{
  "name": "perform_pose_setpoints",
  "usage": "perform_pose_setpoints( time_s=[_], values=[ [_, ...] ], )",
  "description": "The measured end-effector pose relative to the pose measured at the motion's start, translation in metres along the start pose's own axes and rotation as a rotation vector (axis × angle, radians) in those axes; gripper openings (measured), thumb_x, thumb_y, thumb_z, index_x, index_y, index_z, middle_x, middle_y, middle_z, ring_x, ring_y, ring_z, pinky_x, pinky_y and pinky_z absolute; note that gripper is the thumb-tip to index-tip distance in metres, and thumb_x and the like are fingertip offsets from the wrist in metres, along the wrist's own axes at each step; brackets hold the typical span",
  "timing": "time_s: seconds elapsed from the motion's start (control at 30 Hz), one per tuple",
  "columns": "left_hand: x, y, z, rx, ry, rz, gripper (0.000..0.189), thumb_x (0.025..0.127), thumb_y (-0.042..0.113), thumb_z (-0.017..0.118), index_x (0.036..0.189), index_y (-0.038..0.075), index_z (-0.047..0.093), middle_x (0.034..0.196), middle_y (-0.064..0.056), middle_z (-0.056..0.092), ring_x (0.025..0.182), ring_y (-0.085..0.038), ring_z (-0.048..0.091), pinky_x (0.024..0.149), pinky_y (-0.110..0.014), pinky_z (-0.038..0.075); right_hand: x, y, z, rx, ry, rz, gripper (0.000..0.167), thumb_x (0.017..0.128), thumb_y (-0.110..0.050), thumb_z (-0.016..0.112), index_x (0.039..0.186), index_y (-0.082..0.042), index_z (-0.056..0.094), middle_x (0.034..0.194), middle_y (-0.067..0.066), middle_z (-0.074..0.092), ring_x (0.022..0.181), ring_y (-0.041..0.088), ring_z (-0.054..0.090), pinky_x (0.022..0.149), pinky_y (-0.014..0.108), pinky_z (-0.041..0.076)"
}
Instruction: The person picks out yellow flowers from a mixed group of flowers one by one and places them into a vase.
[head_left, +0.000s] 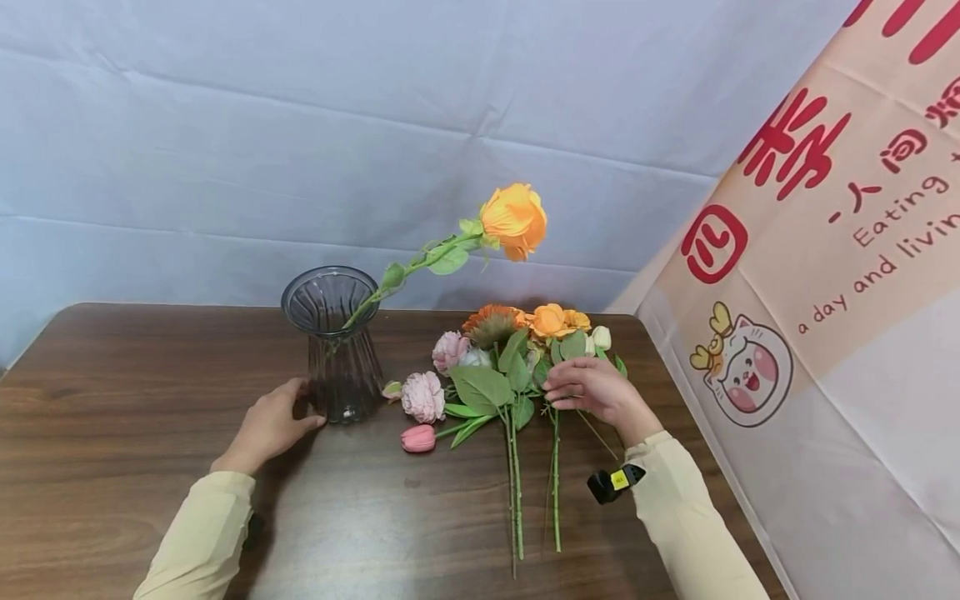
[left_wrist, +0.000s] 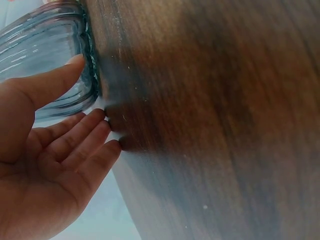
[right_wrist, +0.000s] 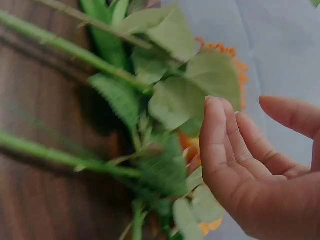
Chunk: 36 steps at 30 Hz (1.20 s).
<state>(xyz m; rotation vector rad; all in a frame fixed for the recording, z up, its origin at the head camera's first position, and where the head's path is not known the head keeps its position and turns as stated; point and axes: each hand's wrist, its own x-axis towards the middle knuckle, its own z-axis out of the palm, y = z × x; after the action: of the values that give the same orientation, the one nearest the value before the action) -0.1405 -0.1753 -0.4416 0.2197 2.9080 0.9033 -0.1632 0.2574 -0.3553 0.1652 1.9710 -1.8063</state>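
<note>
A dark, see-through ribbed glass vase (head_left: 347,379) stands on the table with one orange rose (head_left: 514,221) leaning right out of its flared mouth. My left hand (head_left: 270,425) is beside the vase's base on the left, fingers loosely extended. In the left wrist view its thumb (left_wrist: 60,80) overlaps the glass near the bottom. My right hand (head_left: 592,392) hovers over the pile of artificial flowers, fingers relaxed and nothing between them and the thumb. Right by its fingertips are green leaves (right_wrist: 175,100) and stems (right_wrist: 55,155).
Pink peonies (head_left: 423,397), a pink tulip (head_left: 417,438), orange blooms (head_left: 551,320) and white buds (head_left: 601,337) lie in the pile, green stems (head_left: 516,500) pointing toward me. A pale cloth (head_left: 225,167) hangs behind the brown wooden table (head_left: 135,375); a printed banner (head_left: 847,250) is on the right.
</note>
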Motion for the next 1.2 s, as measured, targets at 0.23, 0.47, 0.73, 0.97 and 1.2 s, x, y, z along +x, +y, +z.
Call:
perform_pose_setpoints(
  time_s=[0.23,0.47,0.73,0.97,1.2],
  values=[
    [0.000,0.001,0.000,0.000,0.004,0.006,0.053,0.081,0.019,0.069,0.119,-0.011,0.046,0.114,-0.029,0.054,0.105,-0.047,0.049,0.084,-0.058,0.040,-0.001,0.024,-0.012,-0.016,0.061,0.046,0.025,0.092,-0.005,0.049,0.108,0.015,0.049,0.083,0.010,0.064,0.075,0.021,0.064,0.071,0.035,0.055],
    [0.000,0.001,0.000,0.000,0.004,0.008,0.053,0.081,0.018,0.069,0.120,-0.011,0.046,0.115,-0.029,0.053,0.105,-0.047,0.049,0.084,-0.058,0.040,0.000,0.039,-0.014,-0.037,0.140,0.110,0.022,0.090,-0.002,0.049,0.104,0.015,0.049,0.075,0.011,0.061,0.066,0.019,0.062,0.064,0.032,0.055],
    [-0.001,0.000,0.000,0.000,0.011,0.011,0.053,0.081,0.017,0.069,0.120,-0.011,0.046,0.114,-0.029,0.053,0.105,-0.047,0.049,0.084,-0.058,0.040,0.002,0.054,-0.014,-0.066,0.203,0.192,0.020,0.088,-0.004,0.051,0.101,0.011,0.050,0.066,0.009,0.059,0.056,0.017,0.060,0.055,0.030,0.055],
    [-0.001,0.000,0.000,-0.004,0.013,0.014,0.054,0.080,0.017,0.069,0.120,-0.011,0.046,0.114,-0.030,0.053,0.104,-0.047,0.049,0.084,-0.058,0.040,0.005,0.064,-0.012,-0.074,0.203,0.184,0.019,0.087,-0.003,0.052,0.099,0.012,0.053,0.069,0.011,0.059,0.056,0.017,0.059,0.055,0.030,0.054],
    [0.000,-0.002,0.002,0.000,0.021,0.023,0.055,0.080,0.017,0.069,0.120,-0.012,0.045,0.114,-0.029,0.054,0.105,-0.047,0.049,0.085,-0.059,0.040,0.008,0.072,-0.011,-0.049,0.202,0.142,0.011,0.086,0.001,0.052,0.094,0.009,0.053,0.071,0.010,0.056,0.056,0.017,0.058,0.052,0.028,0.053]
  ],
)
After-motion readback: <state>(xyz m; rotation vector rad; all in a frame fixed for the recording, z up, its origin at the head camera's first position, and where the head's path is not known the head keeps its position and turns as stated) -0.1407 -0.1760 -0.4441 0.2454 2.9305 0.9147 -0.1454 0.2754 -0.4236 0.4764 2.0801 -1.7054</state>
